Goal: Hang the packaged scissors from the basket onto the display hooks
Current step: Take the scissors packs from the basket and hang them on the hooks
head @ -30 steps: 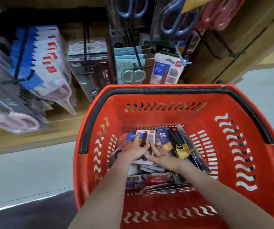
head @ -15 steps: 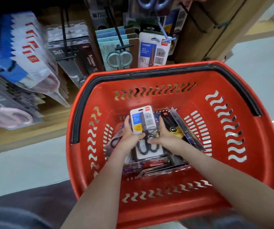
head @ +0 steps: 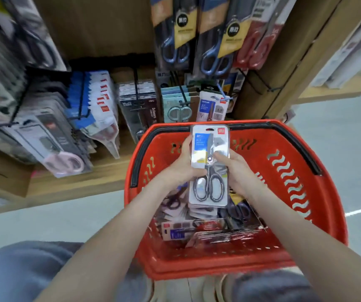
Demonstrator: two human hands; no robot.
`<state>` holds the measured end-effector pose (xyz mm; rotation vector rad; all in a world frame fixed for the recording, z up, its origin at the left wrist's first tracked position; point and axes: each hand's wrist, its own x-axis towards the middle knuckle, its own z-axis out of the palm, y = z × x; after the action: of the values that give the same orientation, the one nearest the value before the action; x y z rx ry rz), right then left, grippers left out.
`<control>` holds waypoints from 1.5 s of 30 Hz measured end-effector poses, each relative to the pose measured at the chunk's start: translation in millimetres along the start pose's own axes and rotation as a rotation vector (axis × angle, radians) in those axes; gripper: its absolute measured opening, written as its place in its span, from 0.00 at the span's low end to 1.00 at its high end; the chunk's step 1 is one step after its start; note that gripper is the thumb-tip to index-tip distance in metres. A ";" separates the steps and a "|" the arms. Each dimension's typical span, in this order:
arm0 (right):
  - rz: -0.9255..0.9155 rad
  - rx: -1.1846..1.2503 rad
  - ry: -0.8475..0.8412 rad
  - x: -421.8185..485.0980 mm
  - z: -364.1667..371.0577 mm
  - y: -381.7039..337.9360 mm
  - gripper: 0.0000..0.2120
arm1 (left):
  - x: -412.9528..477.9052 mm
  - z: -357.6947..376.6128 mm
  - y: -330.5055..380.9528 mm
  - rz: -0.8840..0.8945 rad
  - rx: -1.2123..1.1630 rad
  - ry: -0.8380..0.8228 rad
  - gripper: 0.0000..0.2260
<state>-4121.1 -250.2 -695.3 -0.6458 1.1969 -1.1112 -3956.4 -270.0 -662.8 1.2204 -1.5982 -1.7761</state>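
- Early days on this one: one scissors pack (head: 209, 164) held up above the basket (head: 284, 131), roughly upright, hang hole at the top, about level with the far rim and not yet on any hook.
- Pinched from both sides: left hand (head: 180, 165) with a closed grip on the left edge of the pack, right hand (head: 237, 172) with a closed grip on the right edge, fingertips over the front.
- Plenty left to do by the look of it: a heap of other packs (head: 208, 232) lying in the bottom of the basket, all yet to go onto the display hooks (head: 183, 92).
- Loads of hanging stock (head: 175, 35) on the rack behind already, but no telling what part of it belongs to this job.
- Similar-looking white pack (head: 212, 107) hanging just beyond the far rim, so probably the right hook. Only a guess though.
- Hard to make out: left side of the rack smeared with blur, most label print unreadable, number of packs in the basket hidden under the hands and the raised pack, hook tips mostly buried in stock.
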 end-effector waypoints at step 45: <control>-1.114 -0.746 -0.157 42.3 382.1 -135.8 0.35 | -123.6 -289.2 113.0 0.418 0.623 0.834 0.49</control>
<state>-3805.1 -395.7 -482.8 -2.1034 1.0836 -1.4286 -3677.6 -353.6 -498.6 1.4601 -1.7042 -0.3872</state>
